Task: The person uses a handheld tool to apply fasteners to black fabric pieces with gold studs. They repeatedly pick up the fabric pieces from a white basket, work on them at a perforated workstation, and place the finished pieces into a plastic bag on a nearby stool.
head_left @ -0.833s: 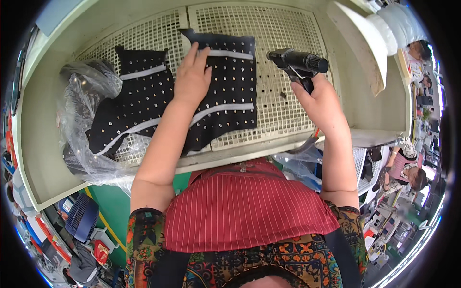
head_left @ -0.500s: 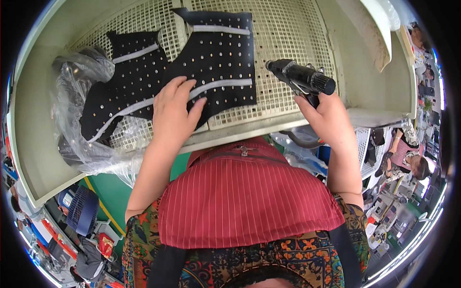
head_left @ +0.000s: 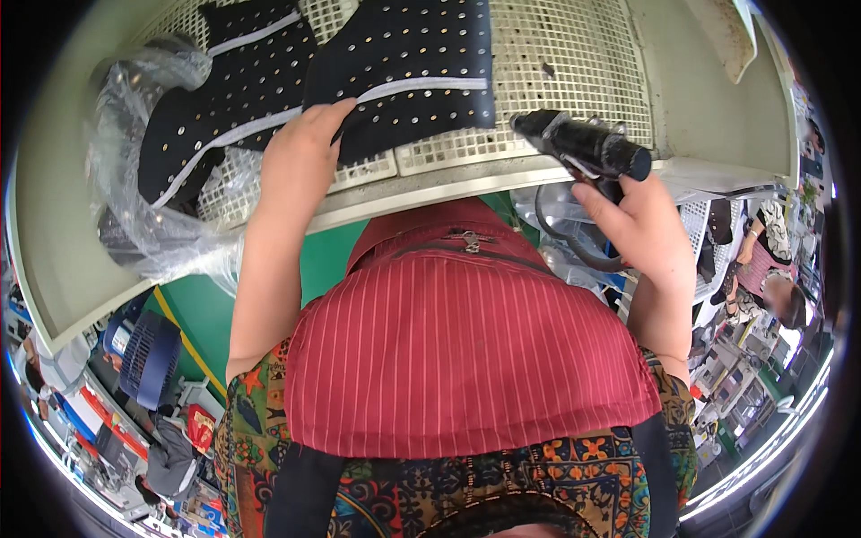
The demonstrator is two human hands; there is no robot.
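My left hand (head_left: 300, 161) lies at the near edge of two black studded panels, fingers stretched over the material, thumb by the edge. The right-hand panel (head_left: 404, 54) and the left-hand panel (head_left: 224, 112) overlap and carry rows of small shiny dots and pale grey strips. My right hand (head_left: 641, 215) is wrapped round the grip of a black spray gun (head_left: 583, 143), its nozzle pointing left, just right of the panels. My palm and fingers hide most of its handle. A dark hose (head_left: 560, 235) curves below it.
The panels lie on a cream plastic grid (head_left: 574, 54) inside a pale walled tray (head_left: 717, 117). Crumpled clear plastic (head_left: 117, 170) bunches at its left. A blue fan (head_left: 148, 363) stands at lower left. Another person (head_left: 776, 278) sits at far right.
The tray and panels sit higher in the picture. My left hand has slid toward the panels' near edge, its fingers closer together. The spray gun is farther right of my left hand.
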